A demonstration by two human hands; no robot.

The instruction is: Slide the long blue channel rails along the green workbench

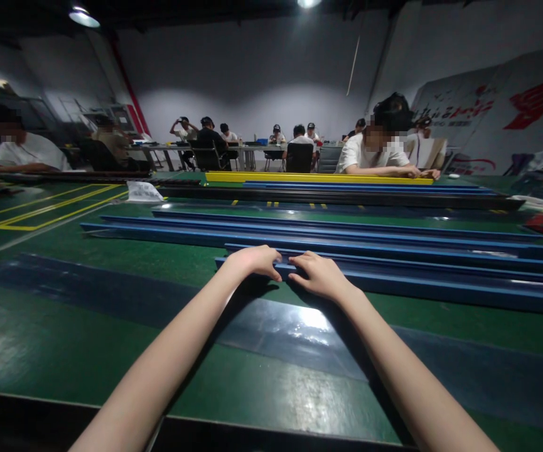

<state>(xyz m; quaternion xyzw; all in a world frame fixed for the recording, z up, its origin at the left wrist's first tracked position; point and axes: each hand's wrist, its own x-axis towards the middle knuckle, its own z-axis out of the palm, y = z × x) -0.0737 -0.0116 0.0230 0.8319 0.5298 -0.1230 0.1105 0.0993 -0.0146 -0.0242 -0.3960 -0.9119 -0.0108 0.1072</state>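
Observation:
Near the middle of the table lies the closest of several long blue channel strips [412, 282], its trough facing up. At its left end, my left hand [260, 260] curls over the near wall, with the thumb in front and the fingers towards the trough. My right hand [322, 274] is a short way to the right on the same strip, curved the same way with its thumb towards me. A small gap separates the two hands, and the strip's near wall shows through it. The exact contact of the fingertips is partly hidden.
More blue channel strips [196, 233] lie parallel behind. Farther off are a black strip [346, 198], a yellow strip [318, 178] and a white plastic packet [143, 191]. Clear film [271, 326] lies across the green table [64, 351]. A co-worker [379, 144] leans over the far side.

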